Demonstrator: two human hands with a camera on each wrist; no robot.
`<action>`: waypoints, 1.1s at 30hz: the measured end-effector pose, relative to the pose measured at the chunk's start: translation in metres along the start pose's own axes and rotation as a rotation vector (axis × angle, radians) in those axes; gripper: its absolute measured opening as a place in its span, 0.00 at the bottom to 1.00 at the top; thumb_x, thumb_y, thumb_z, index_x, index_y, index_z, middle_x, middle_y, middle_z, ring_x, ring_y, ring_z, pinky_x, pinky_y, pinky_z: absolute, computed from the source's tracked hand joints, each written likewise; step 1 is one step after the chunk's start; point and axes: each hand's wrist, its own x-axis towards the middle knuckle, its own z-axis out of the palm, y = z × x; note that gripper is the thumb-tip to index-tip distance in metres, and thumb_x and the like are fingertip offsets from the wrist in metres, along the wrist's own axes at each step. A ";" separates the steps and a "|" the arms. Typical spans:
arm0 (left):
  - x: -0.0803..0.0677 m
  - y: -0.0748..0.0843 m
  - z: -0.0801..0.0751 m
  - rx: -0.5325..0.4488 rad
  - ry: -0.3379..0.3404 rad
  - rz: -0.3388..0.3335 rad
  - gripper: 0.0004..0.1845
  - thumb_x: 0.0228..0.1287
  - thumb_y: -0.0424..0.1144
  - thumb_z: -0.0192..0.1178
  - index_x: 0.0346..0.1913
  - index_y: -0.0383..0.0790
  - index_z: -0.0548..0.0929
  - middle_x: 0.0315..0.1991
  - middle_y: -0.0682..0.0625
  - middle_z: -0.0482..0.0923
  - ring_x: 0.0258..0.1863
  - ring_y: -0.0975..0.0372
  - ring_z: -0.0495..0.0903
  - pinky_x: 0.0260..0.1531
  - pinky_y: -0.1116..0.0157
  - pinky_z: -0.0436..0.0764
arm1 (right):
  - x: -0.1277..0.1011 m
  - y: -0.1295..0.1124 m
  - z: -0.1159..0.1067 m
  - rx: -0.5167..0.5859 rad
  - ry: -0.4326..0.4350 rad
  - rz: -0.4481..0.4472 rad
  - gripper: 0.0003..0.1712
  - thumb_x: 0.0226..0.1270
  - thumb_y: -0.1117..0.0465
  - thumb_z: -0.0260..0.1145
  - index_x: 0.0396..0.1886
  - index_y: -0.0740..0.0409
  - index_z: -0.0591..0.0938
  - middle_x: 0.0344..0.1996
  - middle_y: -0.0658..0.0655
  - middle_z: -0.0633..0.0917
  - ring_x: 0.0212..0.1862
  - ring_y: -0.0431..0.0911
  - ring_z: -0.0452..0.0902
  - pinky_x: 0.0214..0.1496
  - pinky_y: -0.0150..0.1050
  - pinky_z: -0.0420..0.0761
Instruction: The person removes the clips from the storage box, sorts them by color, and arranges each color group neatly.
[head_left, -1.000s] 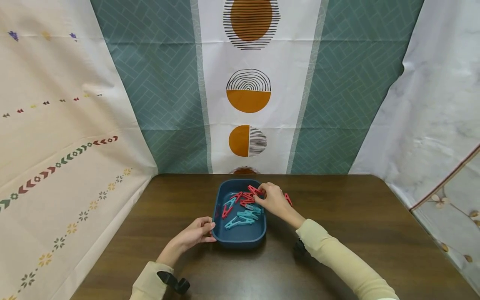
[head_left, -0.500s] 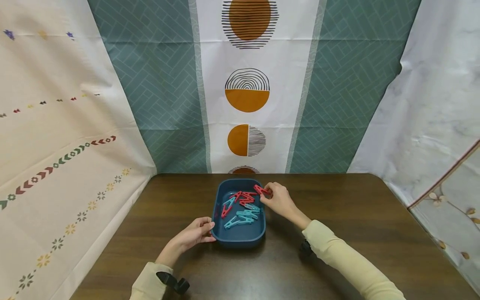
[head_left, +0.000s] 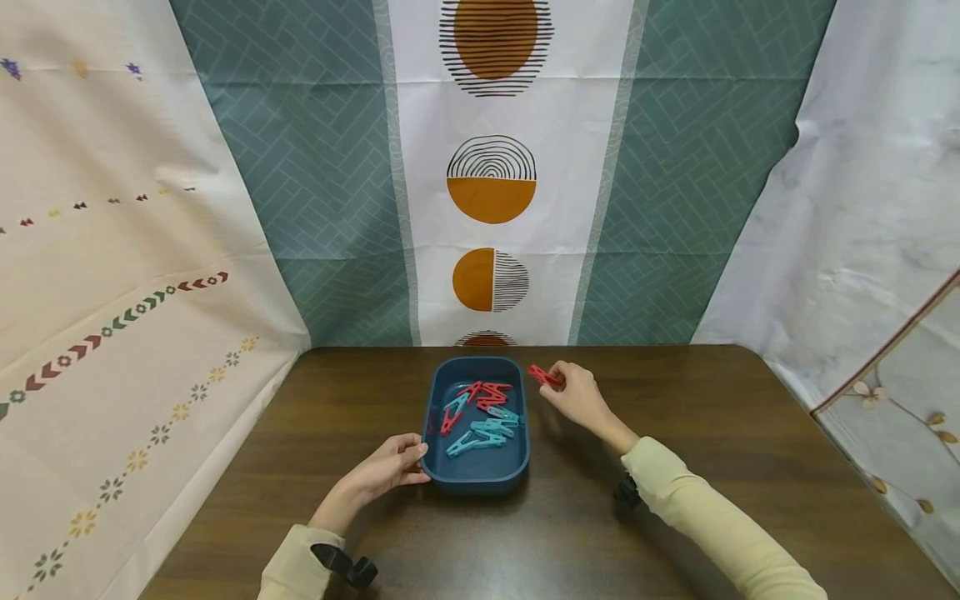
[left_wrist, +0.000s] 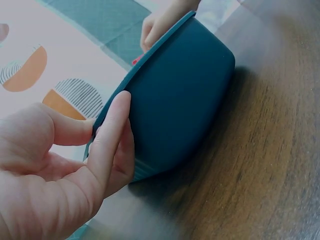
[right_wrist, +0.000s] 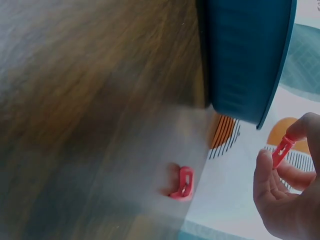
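- Table: carries the bin near the middle of its far edge.
- Bin: holds teal pegs and red pegs; a tug on its rim could tip it.
- Left hand: thumb and fingers grip the bin's left edge.
- Right hand: pinches a held peg, red, past the bin's right edge; a slack pinch could drop it.
- Loose peg, red: lies near the table's far edge; a low sweep could knock it off.
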 end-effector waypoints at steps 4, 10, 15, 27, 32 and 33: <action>-0.001 0.000 -0.001 -0.003 -0.006 0.000 0.15 0.77 0.35 0.43 0.51 0.21 0.65 0.37 0.46 0.75 0.33 0.66 0.80 0.41 0.69 0.84 | -0.002 0.007 -0.003 -0.006 -0.003 0.023 0.09 0.56 0.60 0.67 0.32 0.61 0.80 0.26 0.56 0.80 0.28 0.45 0.72 0.31 0.35 0.74; -0.001 -0.001 -0.003 -0.007 -0.022 -0.001 0.18 0.77 0.37 0.44 0.54 0.19 0.63 0.39 0.45 0.75 0.35 0.66 0.80 0.43 0.68 0.84 | -0.004 0.020 -0.009 0.001 -0.068 0.089 0.11 0.59 0.58 0.67 0.34 0.62 0.80 0.21 0.54 0.82 0.23 0.41 0.73 0.25 0.32 0.70; -0.001 -0.002 -0.003 -0.006 -0.018 -0.001 0.18 0.77 0.36 0.44 0.54 0.19 0.64 0.39 0.46 0.76 0.35 0.66 0.80 0.44 0.68 0.84 | -0.006 0.030 -0.012 -0.026 -0.103 0.155 0.14 0.59 0.56 0.67 0.35 0.63 0.80 0.22 0.55 0.80 0.23 0.42 0.70 0.24 0.33 0.68; -0.001 -0.001 -0.002 -0.016 -0.020 -0.003 0.18 0.77 0.36 0.44 0.54 0.20 0.64 0.38 0.47 0.75 0.35 0.66 0.80 0.43 0.68 0.84 | -0.009 0.045 -0.022 -0.109 -0.122 0.345 0.15 0.59 0.52 0.66 0.30 0.61 0.78 0.21 0.54 0.76 0.23 0.45 0.68 0.22 0.35 0.65; 0.000 -0.003 -0.002 -0.009 -0.018 -0.006 0.18 0.77 0.36 0.44 0.54 0.20 0.64 0.36 0.49 0.75 0.35 0.65 0.80 0.43 0.68 0.84 | -0.012 0.050 -0.024 -0.144 -0.140 0.400 0.16 0.61 0.50 0.66 0.27 0.60 0.77 0.22 0.54 0.77 0.23 0.46 0.69 0.21 0.35 0.65; 0.000 -0.003 -0.002 -0.008 -0.020 -0.005 0.18 0.77 0.36 0.44 0.54 0.20 0.64 0.36 0.49 0.75 0.35 0.65 0.80 0.43 0.68 0.84 | -0.013 0.051 -0.024 -0.145 -0.147 0.411 0.17 0.61 0.50 0.66 0.26 0.60 0.77 0.21 0.54 0.76 0.22 0.45 0.68 0.20 0.34 0.64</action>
